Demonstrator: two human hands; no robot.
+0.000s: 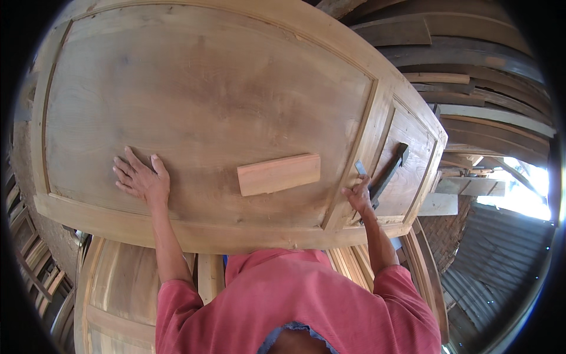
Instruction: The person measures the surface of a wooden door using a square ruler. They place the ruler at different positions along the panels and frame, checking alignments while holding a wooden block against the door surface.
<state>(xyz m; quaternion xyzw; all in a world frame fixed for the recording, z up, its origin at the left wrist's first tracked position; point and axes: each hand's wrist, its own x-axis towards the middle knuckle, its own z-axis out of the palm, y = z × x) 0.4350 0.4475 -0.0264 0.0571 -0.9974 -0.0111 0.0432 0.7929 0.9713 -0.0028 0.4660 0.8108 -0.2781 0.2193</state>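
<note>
A large framed wooden panel, like a door (194, 106), lies flat before me, with one wide recessed field and a smaller one at the right. My left hand (141, 179) rests on the wide field, fingers spread, holding nothing. At the right, over the cross rail between the two fields, my right hand (358, 196) is closed on a small tool with a flat grey metal blade (360, 167); its handle is hidden in the fingers. Just beside that hand lies a long dark tool, hammer-like in shape (387, 177). Between my hands sits a loose reddish wood block (279, 174).
Stacked boards (471, 56) fill the upper right. Another framed wooden panel (121, 283) stands below the near edge at left, with wood strips (348, 265) to the right of my body. Corrugated metal sheet (501, 242) is at the far right. More timber (38, 253) lies at left.
</note>
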